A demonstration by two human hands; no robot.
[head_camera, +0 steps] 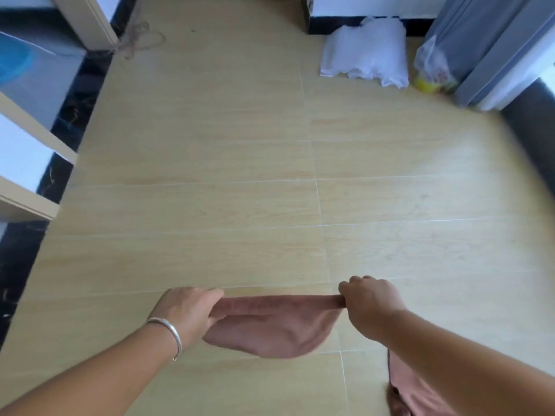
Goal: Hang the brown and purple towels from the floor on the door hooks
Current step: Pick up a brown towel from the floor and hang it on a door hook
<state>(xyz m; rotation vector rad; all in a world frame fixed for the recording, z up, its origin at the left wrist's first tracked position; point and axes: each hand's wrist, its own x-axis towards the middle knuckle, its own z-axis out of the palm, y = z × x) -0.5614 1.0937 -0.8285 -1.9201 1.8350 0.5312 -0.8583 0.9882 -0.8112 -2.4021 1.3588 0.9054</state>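
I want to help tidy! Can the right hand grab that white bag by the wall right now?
Probably not. The right hand and left hand both hold the brown towel, and the white bag lies far across the floor.

**Around the room's edges**

A white plastic bag (368, 52) is slumping on the pale wood floor (210, 163) by the far wall. Just to its right, a clear bag with yellow contents (432, 70) is leaning against grey curtains (486, 46). White shelves (27, 139) are lining the left side.
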